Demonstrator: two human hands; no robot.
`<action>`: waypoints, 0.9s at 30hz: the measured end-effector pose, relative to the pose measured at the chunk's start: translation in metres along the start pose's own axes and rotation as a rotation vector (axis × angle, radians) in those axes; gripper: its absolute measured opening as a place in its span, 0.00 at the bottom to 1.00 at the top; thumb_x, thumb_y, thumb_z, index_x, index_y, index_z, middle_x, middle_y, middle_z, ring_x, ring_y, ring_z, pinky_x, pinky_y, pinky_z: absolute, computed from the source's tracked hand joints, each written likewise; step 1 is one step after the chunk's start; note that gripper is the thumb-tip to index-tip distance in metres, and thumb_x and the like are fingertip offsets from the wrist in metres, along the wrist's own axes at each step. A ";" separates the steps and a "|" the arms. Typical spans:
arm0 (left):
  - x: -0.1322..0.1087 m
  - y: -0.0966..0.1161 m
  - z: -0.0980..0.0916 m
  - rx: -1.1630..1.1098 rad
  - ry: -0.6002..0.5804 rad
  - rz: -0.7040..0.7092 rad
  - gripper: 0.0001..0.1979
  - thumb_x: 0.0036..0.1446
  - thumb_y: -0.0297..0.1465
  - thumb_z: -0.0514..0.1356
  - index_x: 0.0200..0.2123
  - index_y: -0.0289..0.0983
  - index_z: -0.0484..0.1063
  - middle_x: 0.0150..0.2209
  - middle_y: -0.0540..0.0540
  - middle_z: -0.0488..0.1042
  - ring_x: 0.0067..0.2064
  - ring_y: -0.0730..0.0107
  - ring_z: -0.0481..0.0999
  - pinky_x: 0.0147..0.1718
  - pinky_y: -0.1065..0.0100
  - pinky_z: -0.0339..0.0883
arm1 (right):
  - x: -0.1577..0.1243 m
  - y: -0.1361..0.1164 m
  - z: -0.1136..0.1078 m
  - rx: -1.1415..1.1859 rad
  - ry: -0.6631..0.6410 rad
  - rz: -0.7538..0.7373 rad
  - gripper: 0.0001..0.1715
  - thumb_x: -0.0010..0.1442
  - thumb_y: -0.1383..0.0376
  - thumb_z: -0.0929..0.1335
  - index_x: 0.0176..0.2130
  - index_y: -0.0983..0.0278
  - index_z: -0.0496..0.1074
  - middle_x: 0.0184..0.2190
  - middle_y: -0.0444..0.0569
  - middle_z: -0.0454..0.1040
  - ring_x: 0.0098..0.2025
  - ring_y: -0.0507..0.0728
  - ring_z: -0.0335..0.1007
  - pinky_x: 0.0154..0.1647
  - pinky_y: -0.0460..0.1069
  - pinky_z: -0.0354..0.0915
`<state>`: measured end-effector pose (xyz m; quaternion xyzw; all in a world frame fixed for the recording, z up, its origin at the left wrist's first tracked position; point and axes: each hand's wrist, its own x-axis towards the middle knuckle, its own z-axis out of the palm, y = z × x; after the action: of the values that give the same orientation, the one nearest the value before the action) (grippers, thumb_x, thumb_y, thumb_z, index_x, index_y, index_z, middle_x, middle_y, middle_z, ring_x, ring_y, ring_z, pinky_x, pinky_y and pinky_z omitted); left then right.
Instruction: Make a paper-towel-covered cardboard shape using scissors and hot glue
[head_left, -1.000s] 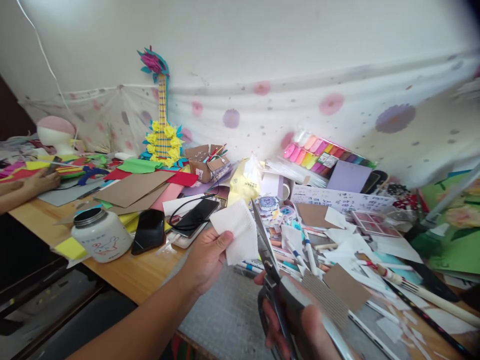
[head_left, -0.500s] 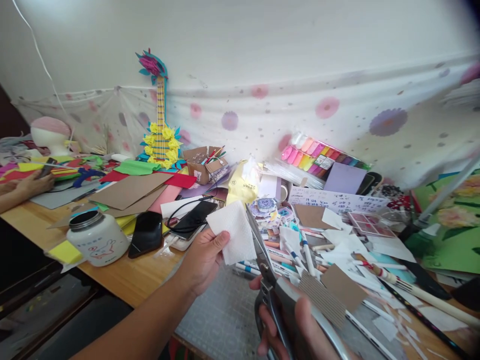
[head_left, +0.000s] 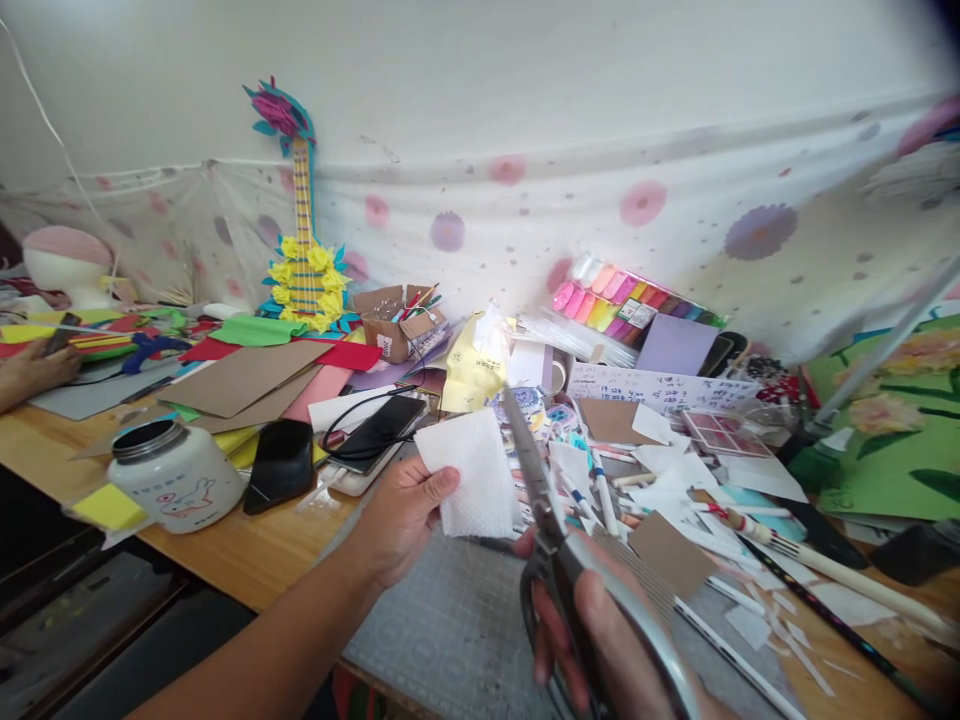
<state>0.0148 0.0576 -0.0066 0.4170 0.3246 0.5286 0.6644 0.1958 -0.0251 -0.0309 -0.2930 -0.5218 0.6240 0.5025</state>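
My left hand [head_left: 409, 515] pinches a folded white embossed tissue [head_left: 474, 480] at its left edge, thumb on top. The tissue is held up over the grey cutting mat [head_left: 420, 620]. In my right hand [head_left: 592, 620] is a large pair of scissors [head_left: 544, 490] with grey handles, my fingers through the loops. Its blades point up and away, close together, just right of the tissue's right edge. A yellow tissue pack [head_left: 476, 362] stands behind the tissue, with white tissue poking out of its top.
At left are a white jar [head_left: 180, 480], a black phone [head_left: 280, 465] and brown cardboard sheets [head_left: 247, 380]. Markers and paper scraps [head_left: 690, 490] clutter the right. A flower-covered paper guitar [head_left: 307, 250] leans at the wall. Another person's hand [head_left: 45, 368] is at far left.
The view has shifted slightly, so the table's things sit further left. The scissors have moved a little away from the tissue's right edge, and their blades look closer together. Both holds are the same.
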 end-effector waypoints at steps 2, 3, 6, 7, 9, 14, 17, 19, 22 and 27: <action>0.001 0.000 -0.001 0.022 0.027 -0.003 0.18 0.45 0.33 0.69 0.41 0.33 0.78 0.37 0.40 0.82 0.38 0.56 0.79 0.36 0.63 0.70 | 0.002 -0.014 0.000 -0.065 0.112 -0.102 0.35 0.58 0.39 0.59 0.48 0.64 0.63 0.18 0.35 0.59 0.13 0.46 0.51 0.21 0.48 0.65; 0.002 0.000 -0.002 0.036 0.042 -0.004 0.17 0.46 0.33 0.69 0.41 0.33 0.78 0.37 0.40 0.82 0.38 0.57 0.79 0.35 0.64 0.70 | 0.005 -0.022 -0.004 -0.117 0.178 -0.151 0.35 0.59 0.40 0.58 0.49 0.64 0.63 0.18 0.36 0.59 0.14 0.47 0.53 0.22 0.48 0.65; 0.001 0.003 -0.002 0.086 0.069 -0.017 0.16 0.48 0.33 0.67 0.41 0.34 0.78 0.37 0.41 0.82 0.35 0.61 0.79 0.33 0.67 0.70 | 0.015 -0.051 -0.035 -0.462 0.401 -0.237 0.32 0.61 0.43 0.57 0.50 0.64 0.64 0.16 0.38 0.61 0.17 0.52 0.59 0.21 0.49 0.63; 0.000 0.004 -0.002 0.102 0.066 -0.027 0.15 0.49 0.33 0.67 0.42 0.34 0.78 0.36 0.41 0.82 0.34 0.62 0.79 0.32 0.68 0.70 | 0.018 -0.060 -0.051 -0.659 0.529 -0.220 0.31 0.60 0.44 0.59 0.49 0.64 0.65 0.16 0.39 0.61 0.18 0.54 0.61 0.20 0.48 0.61; -0.002 0.008 0.000 0.142 0.047 -0.057 0.15 0.50 0.32 0.66 0.42 0.33 0.78 0.35 0.41 0.82 0.32 0.63 0.79 0.31 0.68 0.70 | 0.023 -0.076 -0.088 -1.104 0.718 -0.026 0.30 0.60 0.45 0.58 0.49 0.63 0.66 0.19 0.43 0.67 0.22 0.56 0.67 0.23 0.49 0.64; -0.005 0.015 0.006 0.191 0.070 -0.106 0.15 0.48 0.32 0.67 0.41 0.35 0.78 0.35 0.41 0.82 0.34 0.62 0.80 0.34 0.68 0.72 | 0.020 -0.080 -0.165 -1.393 0.842 0.225 0.25 0.54 0.56 0.66 0.49 0.65 0.70 0.37 0.60 0.78 0.39 0.67 0.74 0.36 0.55 0.65; -0.005 0.012 0.012 0.072 0.158 -0.068 0.15 0.47 0.31 0.68 0.40 0.35 0.78 0.36 0.42 0.82 0.35 0.64 0.80 0.32 0.70 0.72 | 0.018 -0.062 -0.182 -1.487 0.850 0.369 0.30 0.54 0.57 0.65 0.53 0.68 0.68 0.40 0.65 0.78 0.42 0.71 0.73 0.38 0.58 0.64; -0.004 0.007 0.015 0.023 0.200 -0.051 0.15 0.47 0.30 0.68 0.40 0.35 0.78 0.37 0.42 0.82 0.36 0.63 0.80 0.33 0.69 0.72 | 0.018 -0.051 -0.185 -1.530 0.838 0.429 0.32 0.54 0.56 0.65 0.55 0.69 0.66 0.41 0.67 0.77 0.43 0.73 0.74 0.38 0.59 0.64; -0.005 0.000 0.018 -0.025 0.250 -0.047 0.12 0.48 0.30 0.67 0.38 0.35 0.77 0.36 0.43 0.81 0.37 0.63 0.79 0.33 0.68 0.73 | 0.022 -0.041 -0.189 -1.579 0.821 0.462 0.35 0.54 0.55 0.66 0.56 0.70 0.65 0.42 0.68 0.77 0.44 0.73 0.73 0.38 0.58 0.64; -0.010 -0.004 0.019 -0.100 0.270 -0.040 0.08 0.50 0.29 0.65 0.36 0.34 0.76 0.36 0.43 0.81 0.37 0.64 0.79 0.32 0.69 0.72 | 0.023 -0.043 -0.187 -1.630 0.780 0.374 0.28 0.52 0.58 0.68 0.48 0.72 0.73 0.42 0.69 0.77 0.45 0.75 0.72 0.41 0.60 0.64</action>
<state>0.0307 0.0439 -0.0020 0.3018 0.3927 0.5819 0.6450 0.3692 0.0606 -0.0400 -0.8253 -0.5378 -0.0086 0.1721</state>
